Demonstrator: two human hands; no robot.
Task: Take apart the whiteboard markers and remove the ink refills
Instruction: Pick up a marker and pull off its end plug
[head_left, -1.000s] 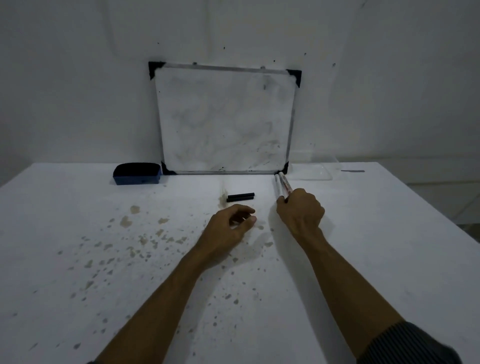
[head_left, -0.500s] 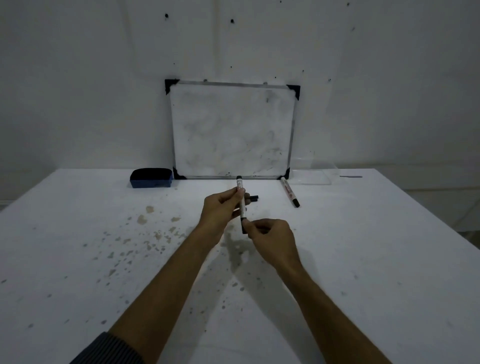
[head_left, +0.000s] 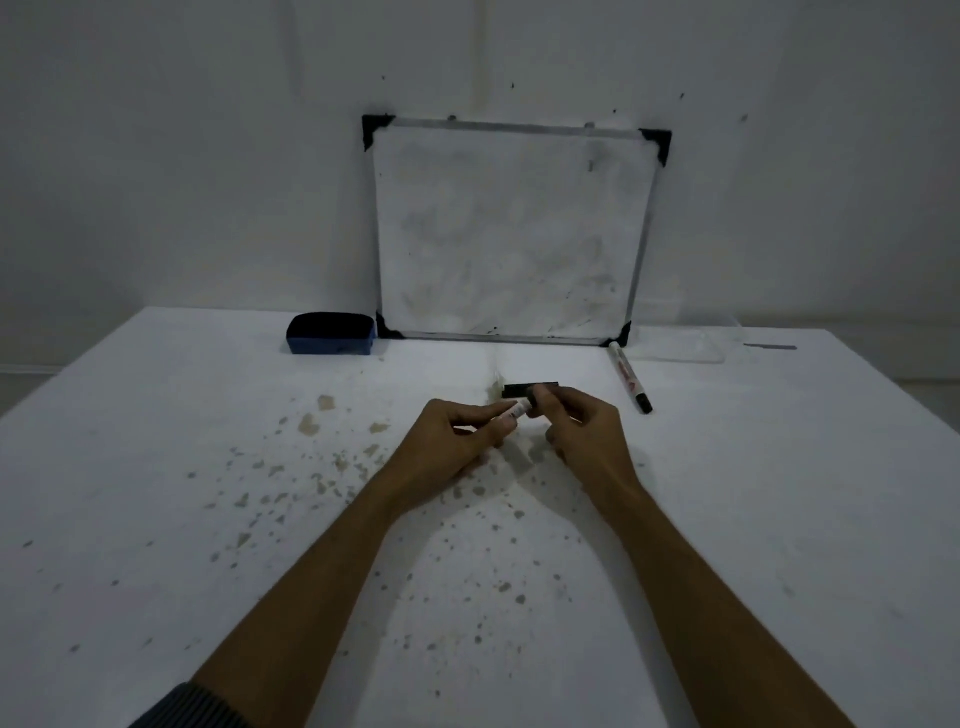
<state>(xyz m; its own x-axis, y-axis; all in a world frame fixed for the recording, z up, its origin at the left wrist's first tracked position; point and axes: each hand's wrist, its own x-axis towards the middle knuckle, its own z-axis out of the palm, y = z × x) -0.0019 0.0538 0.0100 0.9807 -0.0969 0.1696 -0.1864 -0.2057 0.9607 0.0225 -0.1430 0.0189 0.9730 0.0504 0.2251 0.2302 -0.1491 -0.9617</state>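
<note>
Two forearms reaching in over the stained white table (head_left: 156, 467). Left hand (head_left: 457, 441) clenched on the white barrel of a marker (head_left: 511, 414), now lying low and nearly level rather than held upright as half a second ago. Right hand (head_left: 587, 434) moved up beside the left, fingers (head_left: 550, 399) pinched on the marker's dark end. Just behind the hands, same spot as before, a short black piece (head_left: 530, 390), kind not clear. Farther right, unmoved, a second marker (head_left: 629, 378) flat on the table. At the far edge a blue eraser (head_left: 332, 334) and a smudged whiteboard (head_left: 511, 234) leaning on the wall.
</note>
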